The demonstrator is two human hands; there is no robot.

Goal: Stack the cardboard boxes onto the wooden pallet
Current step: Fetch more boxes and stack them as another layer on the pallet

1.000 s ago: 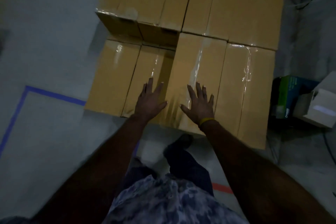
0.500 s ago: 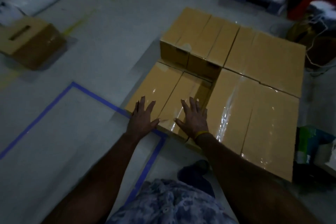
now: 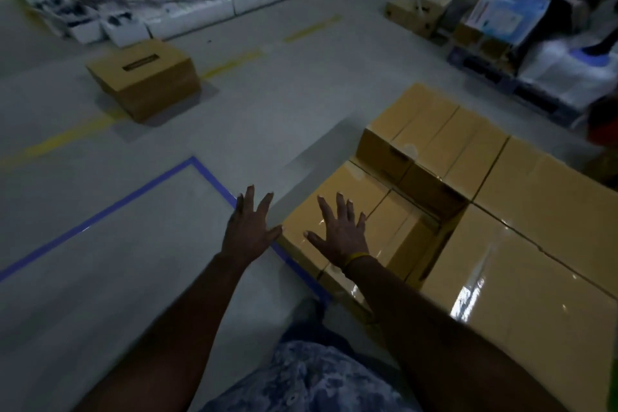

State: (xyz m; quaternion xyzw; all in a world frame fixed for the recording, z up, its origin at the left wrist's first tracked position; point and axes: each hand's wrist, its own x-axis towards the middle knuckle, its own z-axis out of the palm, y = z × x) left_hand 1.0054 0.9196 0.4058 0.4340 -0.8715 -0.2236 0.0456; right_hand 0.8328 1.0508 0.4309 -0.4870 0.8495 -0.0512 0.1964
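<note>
Cardboard everywhere in the head view, tan and taped. Stacked cardboard boxes [image 3: 521, 211] at right, packed edge to edge, taller ones far and right, a lower pair near left; glossy tape strips catching light on the near tops. Pallet under them hidden, not to be made out. Lone cardboard box [image 3: 143, 78] well apart at far left on the grey floor [image 3: 234, 130], slot handle on its upper face, sitting across a faded yellow line [image 3: 230, 63].

Left hand [image 3: 249, 231] spread flat, fingers straight and apart, holding nothing, over the floor just left of the low box corner; touching or not cannot be told. Right hand [image 3: 339, 234] likewise spread, fingers straight, gripping nothing, over the top of the near-left low box [image 3: 334, 197]; contact unclear. Yellow wristband [image 3: 357, 257] on the right wrist.

Blue floor tape [image 3: 110, 207] marking a rectangle at left, its corner just beyond the left hand, one leg running near along the stack's base. Patterned blue clothing [image 3: 317, 378] at bottom. White foam blocks [image 3: 200, 7] far left; blurred goods far right.
</note>
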